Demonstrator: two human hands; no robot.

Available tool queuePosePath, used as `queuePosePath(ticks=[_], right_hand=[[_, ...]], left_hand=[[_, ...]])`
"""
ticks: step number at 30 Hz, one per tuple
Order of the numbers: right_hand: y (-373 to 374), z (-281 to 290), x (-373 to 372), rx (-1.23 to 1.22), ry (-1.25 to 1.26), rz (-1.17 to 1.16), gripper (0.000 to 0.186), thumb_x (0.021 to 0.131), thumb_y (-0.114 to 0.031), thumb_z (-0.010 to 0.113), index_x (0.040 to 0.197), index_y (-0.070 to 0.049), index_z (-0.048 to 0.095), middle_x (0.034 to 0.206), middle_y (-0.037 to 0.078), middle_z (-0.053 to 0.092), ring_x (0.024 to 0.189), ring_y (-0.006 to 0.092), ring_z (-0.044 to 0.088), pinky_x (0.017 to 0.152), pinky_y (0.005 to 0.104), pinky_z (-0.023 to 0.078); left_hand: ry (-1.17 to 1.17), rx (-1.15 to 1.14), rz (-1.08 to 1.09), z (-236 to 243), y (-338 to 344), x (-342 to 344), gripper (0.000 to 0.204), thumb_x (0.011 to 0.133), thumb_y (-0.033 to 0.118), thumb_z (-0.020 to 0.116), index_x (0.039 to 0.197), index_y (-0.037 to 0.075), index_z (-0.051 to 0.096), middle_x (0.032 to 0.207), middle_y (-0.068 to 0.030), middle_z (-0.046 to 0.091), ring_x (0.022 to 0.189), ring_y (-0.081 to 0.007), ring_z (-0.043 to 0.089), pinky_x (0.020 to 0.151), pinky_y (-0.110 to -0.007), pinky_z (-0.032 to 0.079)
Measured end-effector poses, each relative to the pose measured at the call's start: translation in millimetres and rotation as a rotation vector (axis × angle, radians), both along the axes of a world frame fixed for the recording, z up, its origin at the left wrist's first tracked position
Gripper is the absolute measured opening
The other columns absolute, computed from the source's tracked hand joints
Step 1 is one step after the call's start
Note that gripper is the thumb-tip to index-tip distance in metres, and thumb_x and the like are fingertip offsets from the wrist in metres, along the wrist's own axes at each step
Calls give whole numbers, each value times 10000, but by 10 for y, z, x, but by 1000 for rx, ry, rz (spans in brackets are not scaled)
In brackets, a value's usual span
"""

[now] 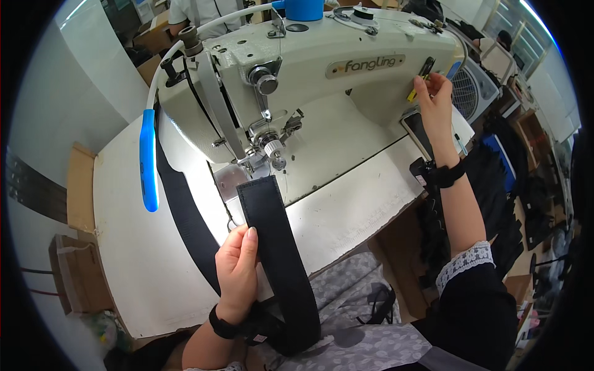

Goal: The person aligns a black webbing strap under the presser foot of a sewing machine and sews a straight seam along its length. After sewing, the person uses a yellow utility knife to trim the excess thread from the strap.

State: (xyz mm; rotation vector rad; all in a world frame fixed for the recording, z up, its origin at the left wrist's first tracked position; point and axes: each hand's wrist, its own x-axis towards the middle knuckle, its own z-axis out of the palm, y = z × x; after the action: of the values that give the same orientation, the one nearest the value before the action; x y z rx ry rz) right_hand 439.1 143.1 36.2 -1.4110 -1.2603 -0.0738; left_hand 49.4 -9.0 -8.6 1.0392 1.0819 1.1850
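Observation:
A cream industrial sewing machine (309, 93) stands in front of me, its presser foot and needle area (257, 162) left of centre. My left hand (238, 266) grips the edge of a black strap (278, 253), whose stitched end lies just before the needle area and whose length hangs toward my lap. Behind it, another long black band (185, 210) curves over the white tabletop (136, 260). My right hand (436, 105) is raised at the machine's right pillar, fingers closed on a small yellow and black tool (411, 94), partly hidden by them. A blue lamp (148, 161) hangs at left.
A phone-like dark object (416, 128) lies by the pillar. A fan (467, 86) and heaped black pieces (470, 198) are at right. Cardboard boxes (83, 272) sit beyond the table's left edge. A person in white (184, 13) and another person (502, 42) are behind the machine.

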Motion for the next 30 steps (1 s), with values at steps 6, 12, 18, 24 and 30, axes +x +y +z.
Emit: queuePosePath(ticks=[6,12,18,24,30], right_hand=[[-167,-54,-321,-180,450,367,378,1012,-318,562,1124,34,484,991,97,568,772,148,591,739,272,506],[-1053,-205,-1197,-746,155,854,376,1029,-267,511,1271,12,441,993,114,606,901,185,593,804,303,475],[-1081,-280,-1648,-591,-152,907,339,968,-328,609,1082,-18,530,841,130,638,691,287,652,611,366,507],[-1065,-265,-1765,-474,-274,867,313,939,-298,641,1035,-20,536,854,135,642,670,283,653,577,372,502],[-1086,-275,-1806,-488,-265,850,274,932,-279,650,1000,-38,539,799,111,642,629,281,644,556,375,491]], left_hand=[[-317,-248,45,-101,56,-101,224,1033,164,447,1068,-1,594,880,-6,622,748,-62,540,680,-200,429],[-460,-334,-65,62,112,8,323,997,185,344,1168,-37,502,1086,-239,653,1008,-304,656,910,-417,529],[-441,-317,-82,98,93,-18,291,1003,187,363,1123,-31,514,1082,-233,656,996,-288,659,908,-401,527],[-512,-289,-127,-69,83,-91,229,1017,116,392,1136,-13,540,1076,-111,645,1006,-177,620,934,-318,469],[-481,-256,-113,-10,60,-79,224,1025,138,410,1135,0,546,1041,-68,638,972,-141,611,905,-292,470]])
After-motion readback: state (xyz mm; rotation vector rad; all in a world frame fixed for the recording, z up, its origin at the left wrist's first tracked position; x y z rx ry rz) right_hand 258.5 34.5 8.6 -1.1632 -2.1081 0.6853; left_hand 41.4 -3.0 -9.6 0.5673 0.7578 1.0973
